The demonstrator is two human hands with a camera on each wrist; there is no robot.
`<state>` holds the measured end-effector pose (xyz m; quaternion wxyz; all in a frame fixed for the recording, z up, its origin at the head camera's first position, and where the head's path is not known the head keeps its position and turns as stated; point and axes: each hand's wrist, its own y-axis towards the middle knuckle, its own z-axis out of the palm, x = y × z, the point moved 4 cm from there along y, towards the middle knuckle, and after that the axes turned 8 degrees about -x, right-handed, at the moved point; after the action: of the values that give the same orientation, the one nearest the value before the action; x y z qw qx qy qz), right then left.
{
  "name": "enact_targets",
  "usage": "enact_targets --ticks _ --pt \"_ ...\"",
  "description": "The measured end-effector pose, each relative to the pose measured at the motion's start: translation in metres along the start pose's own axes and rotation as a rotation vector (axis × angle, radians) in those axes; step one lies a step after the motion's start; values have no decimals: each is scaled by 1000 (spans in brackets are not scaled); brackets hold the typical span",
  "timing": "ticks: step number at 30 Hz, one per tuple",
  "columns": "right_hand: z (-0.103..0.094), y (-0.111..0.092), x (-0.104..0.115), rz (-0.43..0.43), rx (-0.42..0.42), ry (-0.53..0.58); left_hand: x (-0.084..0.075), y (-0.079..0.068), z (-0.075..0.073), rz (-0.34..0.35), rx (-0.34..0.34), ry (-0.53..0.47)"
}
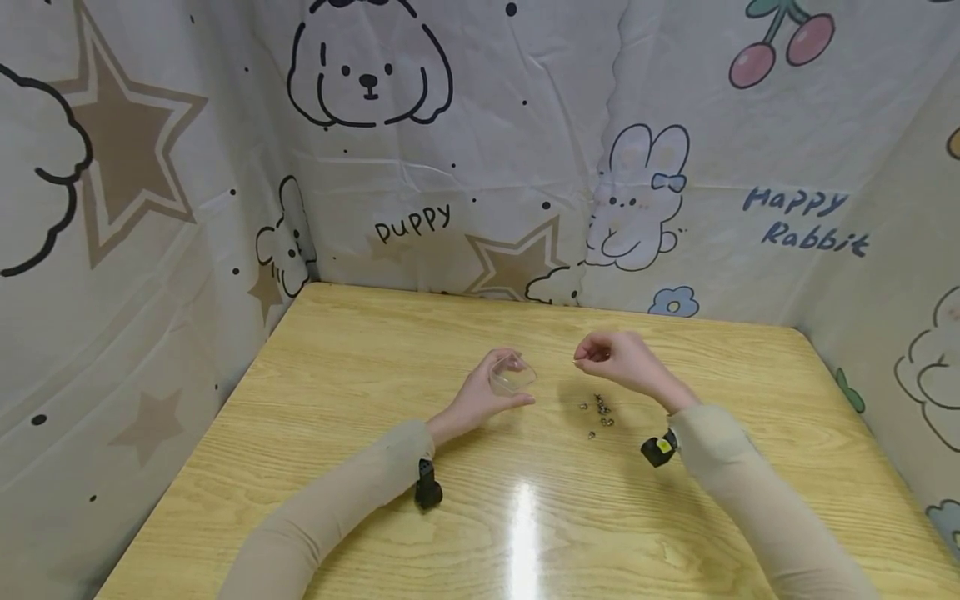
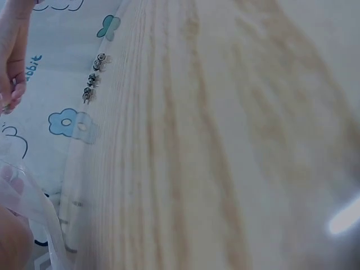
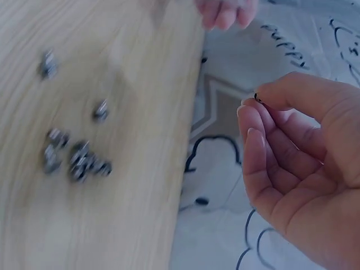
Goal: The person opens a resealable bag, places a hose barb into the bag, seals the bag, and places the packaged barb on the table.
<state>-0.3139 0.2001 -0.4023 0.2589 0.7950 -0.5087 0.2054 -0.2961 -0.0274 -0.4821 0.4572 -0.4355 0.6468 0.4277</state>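
My left hand [image 1: 483,392] grips a small clear plastic container [image 1: 513,375] above the table, its fingers and thumb on opposite sides. Part of that container [image 2: 36,202] shows at the lower left of the left wrist view. To the right, my right hand [image 1: 615,360] is raised over the table, thumb and fingertips together. In the right wrist view they pinch a tiny dark metal piece [image 3: 257,98], mostly hidden, so its kind is unclear. Below this hand, several small silver metal pieces [image 1: 603,408] lie in a loose cluster, with a few apart from it.
The wooden table [image 1: 360,358] reaches back to a printed cloth wall [image 1: 420,167], with cloth at both sides. A black wrist camera [image 1: 428,487] sits on the left sleeve and another camera [image 1: 658,451] on the right.
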Motion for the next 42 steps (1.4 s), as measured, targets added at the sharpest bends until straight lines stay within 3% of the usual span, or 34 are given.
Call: enact_targets --ticks 16,21,26,32,42 --pt "26 18 50 -107 63 116 1 2 7 15 -8 -32" --pt "34 21 60 -137 85 134 0 1 6 -17 -6 -47" --pt "38 21 65 -181 86 114 1 1 6 -51 -3 -48" --pt "42 22 68 -204 82 95 3 1 6 -45 6 -47" --pt "36 22 67 -176 65 138 5 2 6 -38 -9 -30"
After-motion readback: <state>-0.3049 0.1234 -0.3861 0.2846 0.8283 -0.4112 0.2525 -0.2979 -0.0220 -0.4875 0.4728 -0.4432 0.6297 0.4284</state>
